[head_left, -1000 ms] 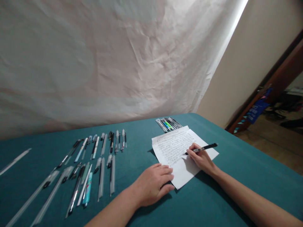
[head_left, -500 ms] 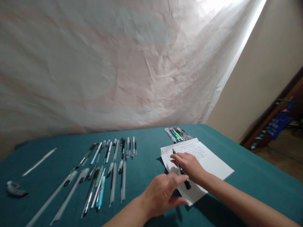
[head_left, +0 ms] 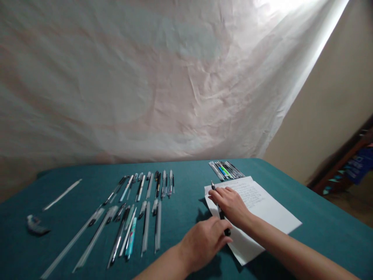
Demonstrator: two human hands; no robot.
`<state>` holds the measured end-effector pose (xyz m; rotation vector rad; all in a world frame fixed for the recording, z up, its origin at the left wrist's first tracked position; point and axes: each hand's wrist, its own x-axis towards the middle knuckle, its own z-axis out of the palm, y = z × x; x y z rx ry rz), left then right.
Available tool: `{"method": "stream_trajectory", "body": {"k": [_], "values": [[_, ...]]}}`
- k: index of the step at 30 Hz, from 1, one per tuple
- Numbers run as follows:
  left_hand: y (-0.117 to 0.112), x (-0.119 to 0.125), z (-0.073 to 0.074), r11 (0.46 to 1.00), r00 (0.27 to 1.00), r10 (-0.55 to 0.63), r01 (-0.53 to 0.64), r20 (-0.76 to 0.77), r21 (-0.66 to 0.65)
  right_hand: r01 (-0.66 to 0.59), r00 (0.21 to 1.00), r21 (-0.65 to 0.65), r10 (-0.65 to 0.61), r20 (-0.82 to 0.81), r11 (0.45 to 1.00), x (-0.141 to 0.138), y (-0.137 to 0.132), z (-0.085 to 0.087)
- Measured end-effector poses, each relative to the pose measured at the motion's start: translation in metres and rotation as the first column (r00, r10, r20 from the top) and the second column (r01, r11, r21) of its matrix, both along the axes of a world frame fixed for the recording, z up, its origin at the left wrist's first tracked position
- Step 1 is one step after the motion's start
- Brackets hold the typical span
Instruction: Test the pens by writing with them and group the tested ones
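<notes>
While the right hand's [head_left: 232,205] grip clasps the black pen [head_left: 220,213], the half-open left hand [head_left: 205,241] touches its end.

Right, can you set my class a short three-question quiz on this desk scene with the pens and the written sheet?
1. True or false: the right hand grips a black pen.
2. Where does the small bundle of pens lie? A) just beyond the far edge of the written sheet B) on top of the sheet C) at the table's near edge
3. What colour is the table cover?
Key: 1 true; 2 A; 3 teal.
</notes>
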<state>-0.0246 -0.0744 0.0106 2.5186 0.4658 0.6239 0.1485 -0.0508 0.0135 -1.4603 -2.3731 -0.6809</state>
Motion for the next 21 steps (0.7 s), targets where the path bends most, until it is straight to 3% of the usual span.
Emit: {"method": "stream_trajectory", "body": {"k": [4,7,9,11,14,16,18,21], "values": [[0.001,-0.002,-0.001,0.995,0.999,-0.003,0.007,0.045,-0.096,-0.042,0.993,-0.069,0.034,-0.117,0.997,0.003,0.003,-0.002],[0.002,-0.003,-0.002,0.991,0.995,0.048,-0.037,0.087,-0.125,-0.077,0.922,-0.194,-0.004,-0.387,0.978,0.006,0.009,-0.001],[0.003,-0.003,-0.003,0.986,0.989,0.104,-0.088,0.109,-0.139,-0.114,0.781,-0.292,-0.096,-0.617,0.95,0.006,0.012,0.002],[0.004,-0.003,-0.003,0.979,0.982,0.147,-0.127,0.121,-0.159,-0.224,0.591,-0.395,-0.198,-0.782,0.891,0.003,0.014,0.008],[0.005,-0.002,-0.004,0.972,0.979,0.171,-0.149,0.108,-0.181,-0.406,0.424,-0.495,-0.321,-0.847,0.768,-0.004,0.013,0.015],[0.005,-0.002,-0.006,0.97,0.978,0.183,-0.164,0.099,-0.178,-0.441,0.396,-0.514,-0.354,-0.847,0.736,-0.009,0.013,0.018],[0.005,-0.002,-0.008,0.973,0.975,0.191,-0.172,0.111,-0.156,-0.425,0.403,-0.513,-0.351,-0.845,0.746,-0.01,0.021,0.019],[0.005,-0.001,-0.011,0.983,0.98,0.169,-0.159,0.107,-0.096,-0.184,0.563,-0.513,-0.337,-0.754,0.839,0.001,0.053,0.022]]}}
